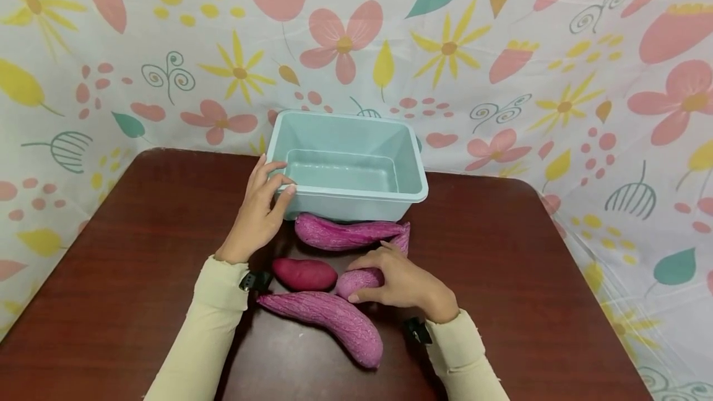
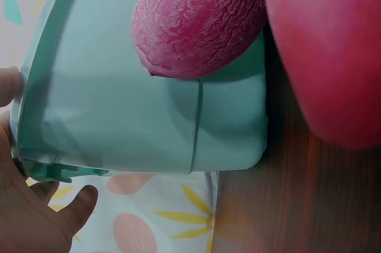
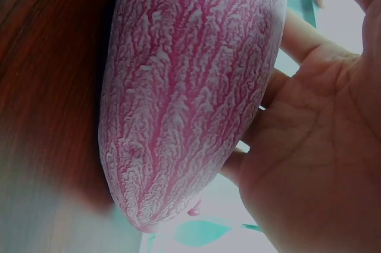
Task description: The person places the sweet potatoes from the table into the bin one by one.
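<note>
My left hand [image 1: 258,212] holds the left front corner of a pale blue-green plastic basin [image 1: 356,208], fingers over the rim and thumb at the front. With curled fingers and thumb, my right hand [image 1: 398,280] grips a pale pink-purple sweet potato [image 1: 356,282], partly hidden beneath it. Just in front of the basin lies a long purple sweet potato [image 1: 340,235]. Between the hands is a smooth red sweet potato [image 1: 304,275], large at the right of the left wrist view. Nearest me lies a long, curved, wrinkled sweet potato [image 1: 334,320], its skin filling much of the right wrist view.
The brown wooden table [image 1: 512,302] extends to both sides of the arms. A flower-printed cloth [image 1: 345,42] hangs behind and beside it. Nothing lies inside the basin. Dark straps [image 1: 418,330] sit at both wrists, below cream sleeves.
</note>
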`<control>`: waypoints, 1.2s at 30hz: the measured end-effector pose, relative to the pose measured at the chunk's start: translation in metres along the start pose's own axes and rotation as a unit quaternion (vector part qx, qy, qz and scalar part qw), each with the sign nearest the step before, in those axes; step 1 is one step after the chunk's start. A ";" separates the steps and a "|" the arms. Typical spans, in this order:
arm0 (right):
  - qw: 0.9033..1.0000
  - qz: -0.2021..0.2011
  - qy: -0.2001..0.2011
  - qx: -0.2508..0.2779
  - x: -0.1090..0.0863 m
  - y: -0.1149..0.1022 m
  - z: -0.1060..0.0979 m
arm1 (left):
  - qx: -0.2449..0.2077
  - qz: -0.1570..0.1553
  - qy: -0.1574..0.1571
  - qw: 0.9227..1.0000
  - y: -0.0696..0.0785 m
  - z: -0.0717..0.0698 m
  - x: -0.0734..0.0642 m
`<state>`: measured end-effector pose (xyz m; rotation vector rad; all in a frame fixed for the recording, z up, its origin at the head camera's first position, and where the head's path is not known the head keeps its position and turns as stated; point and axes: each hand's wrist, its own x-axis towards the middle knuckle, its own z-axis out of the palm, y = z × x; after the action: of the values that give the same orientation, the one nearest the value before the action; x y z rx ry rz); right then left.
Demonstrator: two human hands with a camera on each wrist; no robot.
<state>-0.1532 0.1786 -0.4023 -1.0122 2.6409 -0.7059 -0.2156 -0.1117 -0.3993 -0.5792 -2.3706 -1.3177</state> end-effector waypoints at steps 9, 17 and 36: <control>1.000 -0.011 -0.001 -0.010 -0.003 0.001 -0.001 | 0.000 0.002 -0.001 1.000 -0.001 0.001 0.000; 1.000 -0.008 0.008 -0.029 -0.004 -0.001 -0.002 | 0.000 -0.007 -0.003 1.000 0.000 0.000 0.000; 0.999 0.003 0.040 -0.035 -0.009 -0.007 -0.009 | 0.006 -0.008 -0.007 1.000 0.000 0.001 -0.002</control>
<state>-0.1461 0.1835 -0.3906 -1.0148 2.7546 -0.6706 -0.2140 -0.1115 -0.4010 -0.5683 -2.3974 -1.3093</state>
